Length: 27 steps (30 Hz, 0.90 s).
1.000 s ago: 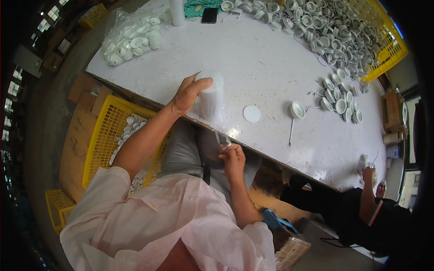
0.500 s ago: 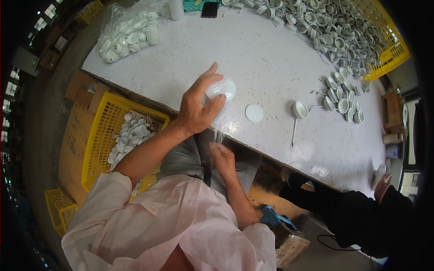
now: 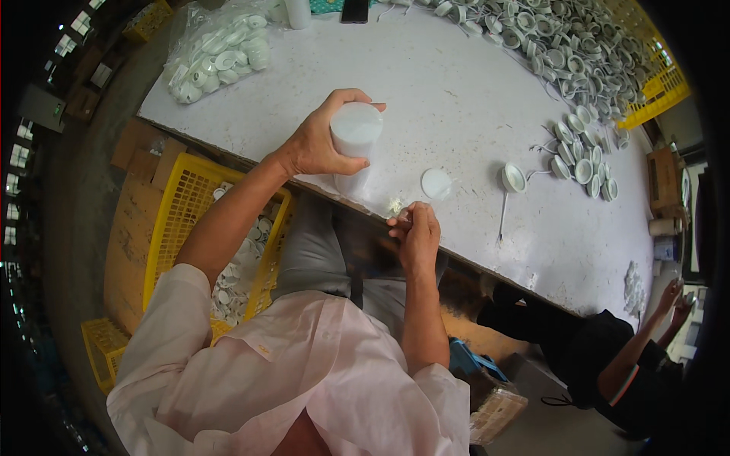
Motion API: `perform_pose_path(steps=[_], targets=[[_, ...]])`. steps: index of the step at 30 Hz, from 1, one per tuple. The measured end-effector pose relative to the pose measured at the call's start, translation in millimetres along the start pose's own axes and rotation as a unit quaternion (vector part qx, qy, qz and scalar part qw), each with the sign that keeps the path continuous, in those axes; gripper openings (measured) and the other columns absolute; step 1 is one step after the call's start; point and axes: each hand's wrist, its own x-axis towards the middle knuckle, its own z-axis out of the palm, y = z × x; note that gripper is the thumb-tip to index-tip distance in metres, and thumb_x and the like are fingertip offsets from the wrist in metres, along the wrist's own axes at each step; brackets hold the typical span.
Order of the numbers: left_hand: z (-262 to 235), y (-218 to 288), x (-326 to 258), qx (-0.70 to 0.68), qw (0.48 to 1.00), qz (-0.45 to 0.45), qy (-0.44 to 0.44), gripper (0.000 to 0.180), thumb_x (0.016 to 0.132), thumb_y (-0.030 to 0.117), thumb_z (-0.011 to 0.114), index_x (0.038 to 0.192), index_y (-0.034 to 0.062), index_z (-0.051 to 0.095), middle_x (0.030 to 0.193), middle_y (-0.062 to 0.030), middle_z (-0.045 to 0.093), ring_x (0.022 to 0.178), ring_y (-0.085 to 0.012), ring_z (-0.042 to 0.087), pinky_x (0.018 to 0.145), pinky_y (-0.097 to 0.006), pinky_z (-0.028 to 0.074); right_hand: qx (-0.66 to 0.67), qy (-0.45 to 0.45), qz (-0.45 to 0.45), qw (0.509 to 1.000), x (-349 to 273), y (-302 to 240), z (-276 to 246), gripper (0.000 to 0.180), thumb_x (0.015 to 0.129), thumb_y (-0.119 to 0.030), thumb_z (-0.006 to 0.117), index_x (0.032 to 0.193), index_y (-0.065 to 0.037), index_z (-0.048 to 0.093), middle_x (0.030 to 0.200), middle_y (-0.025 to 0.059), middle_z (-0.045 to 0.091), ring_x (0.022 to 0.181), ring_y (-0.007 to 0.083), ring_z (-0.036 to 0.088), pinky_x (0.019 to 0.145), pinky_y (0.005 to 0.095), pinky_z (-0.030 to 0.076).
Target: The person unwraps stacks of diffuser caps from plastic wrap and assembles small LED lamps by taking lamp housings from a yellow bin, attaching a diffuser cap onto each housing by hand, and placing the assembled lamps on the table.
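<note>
My left hand wraps round a white cylinder, apparently a stack of round discs, upright near the table's front edge. Its thumb and fingers press the sides, and the flat round top shows. My right hand is closed at the table edge, with what looks like a scrap of clear plastic film at its fingertips. Just beyond it a single white disc lies flat on the table. To the right stands a white cup-shaped lamp part with wires.
Several similar wired parts lie at right, before a large heap. At back left are a clear bag of white parts and a phone. A yellow basket stands beside my left arm. Another person's arm is at right.
My left hand has shifted slightly left and back and now encircles the stack. My right hand has risen from below the table edge to the right, away from the stack.
</note>
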Motion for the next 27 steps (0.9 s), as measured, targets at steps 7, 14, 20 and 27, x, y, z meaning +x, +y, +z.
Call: perform_pose_path(steps=[7, 14, 20, 27], targets=[[-16.1, -3.8, 9.6, -0.107, 0.994, -0.034, 0.007, 0.077, 0.059, 0.013, 0.071, 0.126, 0.009, 0.034, 0.132, -0.0234, 0.047, 0.118, -0.0304, 0.053, 0.099, -0.044, 0.044, -0.578, -0.06, -0.277, 0.765, -15.4, 28.4, 16.2, 0.022, 0.084, -0.029, 0.063, 0.09, -0.008, 0.061, 0.072, 0.0151, 0.065, 0.063, 0.0334, 0.064, 0.055, 0.0419, 0.05], [-51.7, -37.8, 10.9, -0.196, 0.978, -0.067, -0.006, 0.082, 0.057, 0.018, 0.073, 0.129, 0.0098, 0.034, 0.129, -0.0243, 0.05, 0.119, -0.0335, 0.051, 0.101, -0.046, 0.043, -0.69, -0.122, -0.267, 0.662, -10.1, 31.0, -1.7, 0.014, 0.084, -0.024, 0.06, 0.08, -0.011, 0.057, 0.076, 0.0082, 0.064, 0.068, 0.0303, 0.064, 0.058, 0.0423, 0.05], [-53.3, -28.9, 9.0, -0.21, 0.973, -0.087, -0.048, 0.086, 0.054, 0.021, 0.076, 0.128, 0.0095, 0.035, 0.126, -0.0248, 0.052, 0.119, -0.035, 0.052, 0.1, -0.047, 0.043, -0.716, -0.039, -0.331, 0.613, 6.7, -10.0, -6.3, 0.016, 0.085, -0.023, 0.057, 0.077, -0.01, 0.054, 0.07, 0.0065, 0.061, 0.064, 0.0251, 0.064, 0.056, 0.0358, 0.051], [-34.4, -3.0, 16.8, -0.156, 0.979, -0.051, -0.117, 0.086, 0.045, 0.016, 0.079, 0.122, 0.0089, 0.043, 0.124, -0.023, 0.055, 0.118, -0.0338, 0.053, 0.102, -0.047, 0.04, -0.532, 0.047, -0.241, 0.81, 75.0, -24.6, 7.7, 0.02, 0.091, -0.024, 0.053, 0.088, -0.005, 0.055, 0.075, 0.0124, 0.065, 0.063, 0.0276, 0.065, 0.056, 0.0355, 0.052]])
